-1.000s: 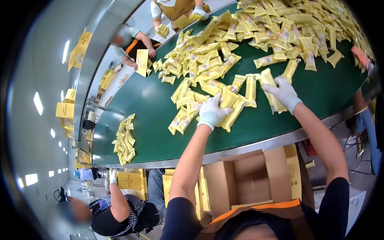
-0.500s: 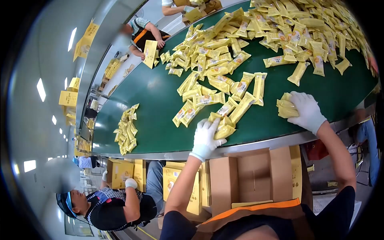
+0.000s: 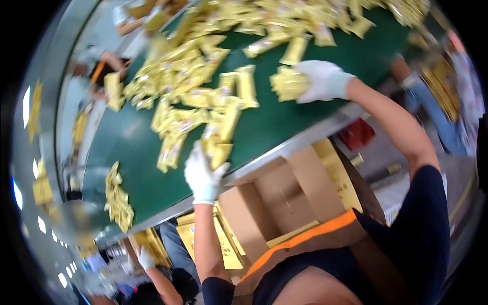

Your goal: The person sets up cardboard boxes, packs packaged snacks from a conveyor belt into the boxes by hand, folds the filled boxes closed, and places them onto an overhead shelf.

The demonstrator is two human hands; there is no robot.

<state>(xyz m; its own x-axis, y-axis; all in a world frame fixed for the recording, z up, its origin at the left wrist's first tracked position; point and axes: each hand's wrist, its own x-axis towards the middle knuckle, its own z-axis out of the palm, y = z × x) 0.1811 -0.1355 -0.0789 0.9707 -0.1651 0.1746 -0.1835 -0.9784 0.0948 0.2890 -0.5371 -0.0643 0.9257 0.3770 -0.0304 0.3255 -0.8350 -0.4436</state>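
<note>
My right hand (image 3: 323, 81), in a white glove, is wrapped round a bunch of yellow packets (image 3: 288, 83) over the green surface (image 3: 264, 122). Near the metal edge, my left hand (image 3: 202, 173), also gloved, has its thumb and fingers around the lower ends of some yellow packets (image 3: 218, 152). Just beyond it, other packets (image 3: 178, 122) lie loosely in a group. Under the edge, in front of my body, stands an open cardboard box (image 3: 284, 198) with its flaps spread. The frame is blurred by motion.
A large heap of packets (image 3: 244, 15) covers the far side. A small pile (image 3: 119, 198) lies at the left. Co-workers are at the far side, the lower left and the right. Flattened yellow cartons (image 3: 223, 244) stand beside the box, and a red object (image 3: 357, 133) is below the edge.
The view has tilted and shifted. My right hand still holds its bunch and appears closer to the loose packets. My left hand stays at the packets near the edge.
</note>
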